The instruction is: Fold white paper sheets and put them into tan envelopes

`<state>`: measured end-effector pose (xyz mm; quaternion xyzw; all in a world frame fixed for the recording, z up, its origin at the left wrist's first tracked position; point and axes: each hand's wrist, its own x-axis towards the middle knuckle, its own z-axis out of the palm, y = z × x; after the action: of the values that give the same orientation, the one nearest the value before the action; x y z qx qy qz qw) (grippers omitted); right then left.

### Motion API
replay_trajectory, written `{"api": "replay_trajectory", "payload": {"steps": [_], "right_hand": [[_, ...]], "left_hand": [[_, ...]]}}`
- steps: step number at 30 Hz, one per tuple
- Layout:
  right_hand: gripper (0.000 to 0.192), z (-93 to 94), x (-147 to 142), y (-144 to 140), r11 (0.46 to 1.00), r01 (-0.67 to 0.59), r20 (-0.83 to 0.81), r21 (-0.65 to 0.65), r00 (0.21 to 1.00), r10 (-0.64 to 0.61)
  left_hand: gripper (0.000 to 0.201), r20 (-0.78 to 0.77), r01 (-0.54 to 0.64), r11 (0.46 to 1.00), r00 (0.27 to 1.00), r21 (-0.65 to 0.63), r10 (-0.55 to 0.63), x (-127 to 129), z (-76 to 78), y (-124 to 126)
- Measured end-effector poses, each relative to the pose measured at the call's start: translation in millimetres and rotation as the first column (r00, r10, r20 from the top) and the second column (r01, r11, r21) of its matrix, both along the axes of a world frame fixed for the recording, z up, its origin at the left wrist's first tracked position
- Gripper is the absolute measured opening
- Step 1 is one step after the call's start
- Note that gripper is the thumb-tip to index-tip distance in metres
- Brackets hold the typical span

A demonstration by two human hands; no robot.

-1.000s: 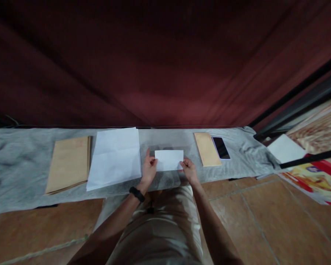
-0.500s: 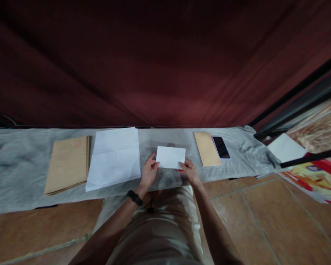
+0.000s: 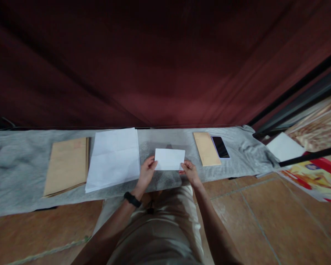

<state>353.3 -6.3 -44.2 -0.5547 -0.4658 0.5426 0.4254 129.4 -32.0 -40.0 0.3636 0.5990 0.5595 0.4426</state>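
Between my two hands is a white sheet of paper (image 3: 170,159), folded small, raised a little above the grey cloth. My left hand (image 3: 147,170) pinches its left edge, thumb on top. On the opposite edge, my right hand (image 3: 190,171) grips the lower right corner between thumb and fingers. A stack of large white paper (image 3: 114,158) lies just left of my left hand. To the right of my right hand rests a brown envelope (image 3: 206,149), with a phone (image 3: 220,147) beside it, its screen dark.
A pile of large brown envelopes (image 3: 66,165) lies at the left on the grey cloth (image 3: 13,165). Behind hangs a dark red curtain (image 3: 154,73). Black bars (image 3: 309,156), a white sheet (image 3: 285,146) and a colourful printed box (image 3: 317,176) are at the right. Tiled floor (image 3: 237,213) shows below.
The folded paper has dipped slightly and looks narrower from top to bottom. My left hand has shifted a little left, and my right thumb has moved from the paper's face to its edge.
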Motion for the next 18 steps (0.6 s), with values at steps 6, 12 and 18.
{"api": "replay_trajectory", "payload": {"steps": [6, 12, 18], "right_hand": [[0.038, 8.5, 0, -2, 0.998, -0.061, -0.037, -0.010, 0.997, 0.060], [0.036, 19.0, -2, 9, 0.997, 0.053, -0.034, 0.056, 0.998, -0.051], [0.042, 18.3, -3, 9, 0.996, 0.066, -0.049, 0.056, 0.997, -0.064]], "left_hand": [[0.035, 0.011, 0.020, 0.999, 1.000, 0.032, -0.021, -5, 9.5, 8], [0.029, -0.010, 0.092, 0.995, 0.996, 0.034, -0.092, -3, 12.4, 5], [0.037, 0.030, 0.054, 0.998, 0.998, -0.013, -0.054, 1, 20.8, 1]]}}
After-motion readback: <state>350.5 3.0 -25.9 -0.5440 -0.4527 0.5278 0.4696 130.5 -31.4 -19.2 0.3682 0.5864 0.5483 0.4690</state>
